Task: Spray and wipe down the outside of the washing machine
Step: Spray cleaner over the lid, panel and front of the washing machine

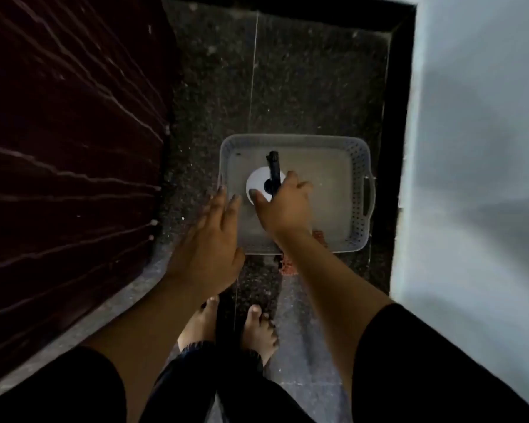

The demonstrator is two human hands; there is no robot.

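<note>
Two fingers [258,198] around spray bottle [264,183]

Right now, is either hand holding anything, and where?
The right hand is closed on the spray bottle at its black trigger head; the left hand holds nothing.

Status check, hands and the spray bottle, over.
Right hand closing round the spray bottle in the grey basket, grip not confirmed. Left hand open, empty, at basket's left edge. Nothing in the way.
</note>
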